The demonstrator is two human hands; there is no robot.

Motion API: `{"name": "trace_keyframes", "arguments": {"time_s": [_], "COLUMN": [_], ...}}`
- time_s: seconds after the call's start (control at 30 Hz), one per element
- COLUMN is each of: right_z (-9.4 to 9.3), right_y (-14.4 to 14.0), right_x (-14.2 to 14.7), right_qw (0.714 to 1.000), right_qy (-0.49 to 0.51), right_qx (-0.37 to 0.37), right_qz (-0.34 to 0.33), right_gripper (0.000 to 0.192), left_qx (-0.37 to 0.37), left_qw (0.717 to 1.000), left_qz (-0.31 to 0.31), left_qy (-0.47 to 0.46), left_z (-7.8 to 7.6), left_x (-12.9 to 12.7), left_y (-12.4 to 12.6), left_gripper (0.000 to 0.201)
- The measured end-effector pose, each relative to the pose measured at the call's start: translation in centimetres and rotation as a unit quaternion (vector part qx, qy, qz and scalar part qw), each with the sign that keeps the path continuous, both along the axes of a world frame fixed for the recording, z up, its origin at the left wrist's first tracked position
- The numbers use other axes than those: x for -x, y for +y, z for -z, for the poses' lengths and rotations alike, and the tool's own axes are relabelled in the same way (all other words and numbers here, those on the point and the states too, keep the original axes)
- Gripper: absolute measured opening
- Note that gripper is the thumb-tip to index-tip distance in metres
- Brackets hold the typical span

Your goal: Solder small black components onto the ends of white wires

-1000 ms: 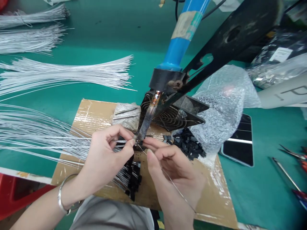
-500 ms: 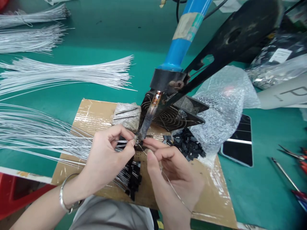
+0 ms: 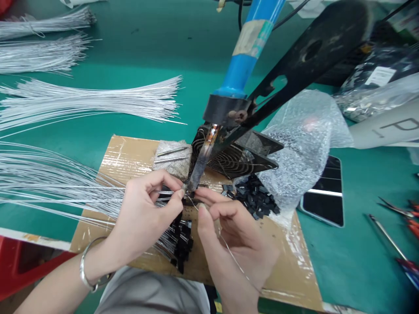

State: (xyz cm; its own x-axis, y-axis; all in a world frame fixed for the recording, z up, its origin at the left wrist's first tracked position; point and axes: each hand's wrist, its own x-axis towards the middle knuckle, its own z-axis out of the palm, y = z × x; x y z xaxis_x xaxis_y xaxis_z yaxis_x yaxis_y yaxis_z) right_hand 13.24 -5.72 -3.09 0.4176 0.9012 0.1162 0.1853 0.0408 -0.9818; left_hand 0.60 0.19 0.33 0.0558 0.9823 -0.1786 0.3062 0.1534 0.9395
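A blue-handled soldering iron (image 3: 234, 72) is clamped to a black bracket, its tip pointing down between my hands. With thumb and finger, my left hand (image 3: 149, 207) pinches the end of a thin grey wire (image 3: 101, 187) just left of the tip. My right hand (image 3: 235, 240) is closed on a strand of solder wire (image 3: 234, 259), which runs up to the tip and trails down over the palm. The joint at the tip is too small and partly covered to make out. Below my left hand lie wires with black connectors (image 3: 183, 244) on their ends.
Loose black connectors (image 3: 255, 196) are heaped on the cardboard (image 3: 288, 270), beside a small fan (image 3: 232, 159). Wire bundles (image 3: 91, 100) lie at the left. Bubble wrap (image 3: 297, 144), a phone (image 3: 324, 192) and pliers (image 3: 397, 209) are at the right.
The iron and its bracket appear slightly further left in view. My right hand has shifted slightly left; my left hand keeps its pinch at the tip.
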Motion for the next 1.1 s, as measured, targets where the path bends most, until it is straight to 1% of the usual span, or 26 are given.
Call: {"name": "trace_keyframes", "arguments": {"time_s": [0.4, 0.83, 1.1], "right_z": [0.39, 0.36, 0.13], "right_y": [-0.04, -0.23, -0.24], "right_x": [-0.26, -0.13, 0.11], "right_qw": [1.000, 0.999, 0.999], "right_qy": [-0.017, -0.034, -0.037], "right_qx": [-0.001, -0.019, -0.016], "right_qz": [-0.009, -0.004, 0.000], "right_gripper": [0.018, 0.016, 0.016], "left_qx": [0.009, 0.002, 0.003], "left_qw": [1.000, 1.000, 1.000], "left_qz": [0.006, 0.004, 0.003], "left_qy": [0.019, 0.014, 0.020], "left_z": [0.32, 0.06, 0.04], "left_x": [0.12, -0.05, -0.02], "left_y": [-0.02, -0.04, -0.04], "left_gripper": [0.008, 0.008, 0.009]}}
